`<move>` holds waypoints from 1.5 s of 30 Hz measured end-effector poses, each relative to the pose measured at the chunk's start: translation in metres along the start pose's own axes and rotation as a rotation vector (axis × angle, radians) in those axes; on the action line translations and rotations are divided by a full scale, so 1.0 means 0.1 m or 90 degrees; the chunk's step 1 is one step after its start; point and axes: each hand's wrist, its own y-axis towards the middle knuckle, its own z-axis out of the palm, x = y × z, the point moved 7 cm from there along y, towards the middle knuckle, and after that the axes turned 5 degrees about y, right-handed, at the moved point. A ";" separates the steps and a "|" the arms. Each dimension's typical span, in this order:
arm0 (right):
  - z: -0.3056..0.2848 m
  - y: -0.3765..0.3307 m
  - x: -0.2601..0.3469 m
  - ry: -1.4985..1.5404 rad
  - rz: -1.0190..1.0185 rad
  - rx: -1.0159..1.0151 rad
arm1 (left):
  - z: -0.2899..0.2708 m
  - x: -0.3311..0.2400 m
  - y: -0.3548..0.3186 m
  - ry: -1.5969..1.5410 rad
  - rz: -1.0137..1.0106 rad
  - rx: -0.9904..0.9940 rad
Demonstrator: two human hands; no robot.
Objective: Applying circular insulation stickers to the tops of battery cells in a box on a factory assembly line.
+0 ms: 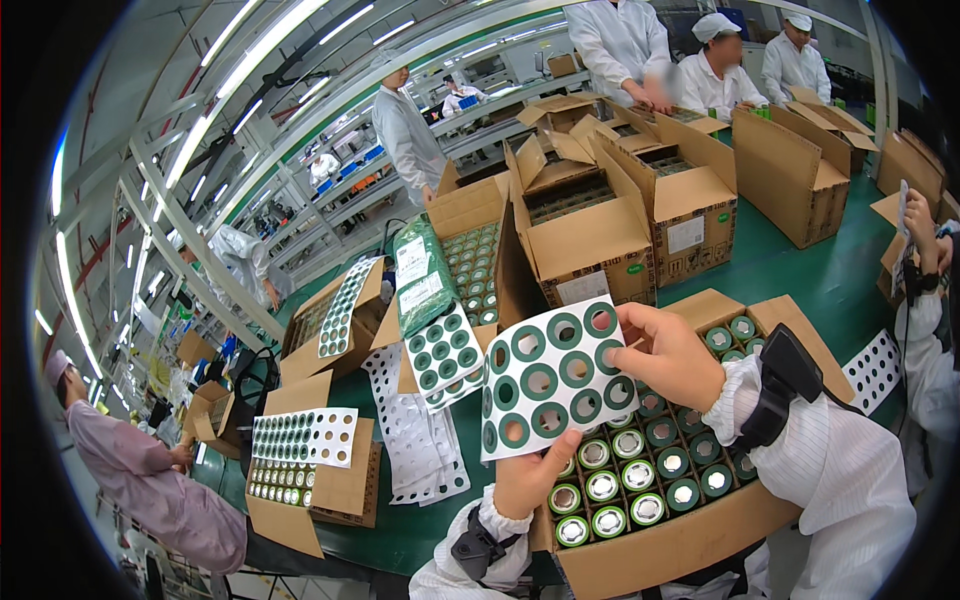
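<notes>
Ring sheet: white, with rows of dark green rings (pixel 552 355), up at the centre of the frame, tilted, above the near carton.
Right hand: mostly closed (pixel 675 358), thumb and finger pinching the sheet by its right edge.
Left hand: thumb on the sheet's lower edge (pixel 535 480); the other fingers seem to be behind it, so I can't tell how far they are spread.
Near carton: flaps out, lower right of the frame (pixel 680 550).
Cells: upright in a divided grid inside it (pixel 603 486); the front-left ones show bright green rims and silvery tops, others dark green rings.
Left carton: lower left of the frame (pixel 345 487), a part-used ring sheet (pixel 303 437) lying across its cells.
Punched sheets: white, overlapping on the green table, left of the left hand (pixel 415 450).
Green packet: resting on another carton of cells, just above centre-left (pixel 420 275).
Big cartons: open, upper centre (pixel 600 245).
Co-worker: pink coat, left edge of the frame (pixel 150 465).
</notes>
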 end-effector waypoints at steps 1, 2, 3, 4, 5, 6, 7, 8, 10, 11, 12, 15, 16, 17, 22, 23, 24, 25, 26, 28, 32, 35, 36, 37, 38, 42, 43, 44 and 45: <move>0.00 -0.01 0.00 0.001 0.001 -0.001 | -0.03 0.00 0.00 -0.077 0.001 -0.037; 0.02 -0.01 0.00 0.021 0.004 0.003 | -0.07 0.00 0.01 -0.155 0.003 -0.074; 0.04 -0.01 0.00 0.041 0.008 0.008 | -0.08 -0.04 0.02 -0.175 0.014 -0.085; 0.05 -0.01 -0.01 0.040 0.009 0.006 | -0.08 -0.05 0.03 -0.176 0.013 -0.084; 0.08 -0.01 -0.03 0.092 0.015 0.023 | -0.09 -0.05 0.03 -0.220 0.015 -0.097; 0.11 -0.01 -0.05 0.144 0.022 0.040 | -0.10 -0.04 0.04 -0.265 0.017 -0.112; 0.12 -0.01 -0.05 0.143 0.023 0.038 | -0.10 0.01 0.03 -0.295 0.000 -0.095; 0.15 -0.01 -0.02 0.171 0.023 0.052 | -0.09 -0.02 0.02 -0.297 -0.003 -0.094; 0.17 -0.03 0.02 0.197 0.025 0.064 | -0.04 -0.09 -0.01 -0.445 -0.049 -0.074; 0.19 -0.03 0.06 0.222 0.022 0.075 | -0.04 -0.08 -0.02 -0.482 -0.048 -0.034; 0.21 -0.04 0.08 0.246 0.018 0.085 | -0.03 -0.09 -0.03 -0.483 -0.049 -0.035; 0.23 -0.05 0.09 0.262 0.011 0.104 | 0.05 -0.06 -0.05 -0.623 -0.088 0.011; 0.23 -0.05 0.08 0.262 0.011 0.104 | 0.07 -0.08 -0.05 -0.623 -0.089 0.011; 0.24 -0.06 0.08 0.265 0.010 0.117 | 0.07 -0.08 -0.07 -0.577 -0.101 -0.025; 0.20 -0.09 0.12 0.229 0.018 0.125 | -0.14 0.03 -0.11 -0.200 -0.051 -0.149; 0.19 -0.08 0.11 0.222 0.000 0.112 | -0.14 -0.23 -0.05 -0.028 0.053 -0.157; 0.17 -0.06 0.10 0.215 -0.018 0.100 | -0.13 -0.20 -0.06 0.047 0.100 -0.157; 0.13 -0.05 0.09 0.182 -0.052 0.070 | -0.09 -0.20 -0.05 0.100 0.098 -0.152; 0.14 -0.05 0.09 0.183 -0.051 0.071 | -0.07 -0.21 -0.06 0.156 0.094 -0.151; 0.16 -0.02 0.05 0.149 -0.030 0.051 | -0.08 -0.14 -0.07 0.134 0.080 -0.134; 0.09 -0.01 -0.02 0.063 -0.008 0.017 | -0.05 0.05 -0.06 0.005 -0.065 -0.080; 0.06 -0.06 0.10 0.061 -0.015 -0.014 | -0.04 0.00 -0.08 0.085 0.016 -0.073; 0.08 -0.06 0.14 0.035 -0.032 -0.011 | -0.05 0.03 -0.08 0.187 0.077 -0.062; -0.08 -0.07 0.05 0.038 -0.019 -0.044 | 0.06 0.03 0.04 0.206 0.152 -0.054; -0.06 -0.08 0.06 0.066 -0.020 -0.045 | 0.02 -0.02 0.04 0.051 0.129 -0.075; 0.04 -0.09 0.02 0.125 -0.026 0.022 | -0.06 -0.20 -0.02 0.038 0.158 -0.072; 0.03 -0.10 0.02 0.127 -0.030 0.018 | -0.06 -0.22 -0.02 0.044 0.187 -0.084; 0.01 -0.11 0.00 0.130 -0.033 0.009 | -0.05 -0.23 -0.03 0.050 0.215 -0.091; -0.01 -0.11 -0.01 0.128 -0.034 0.014 | -0.03 -0.22 -0.01 0.069 0.210 -0.092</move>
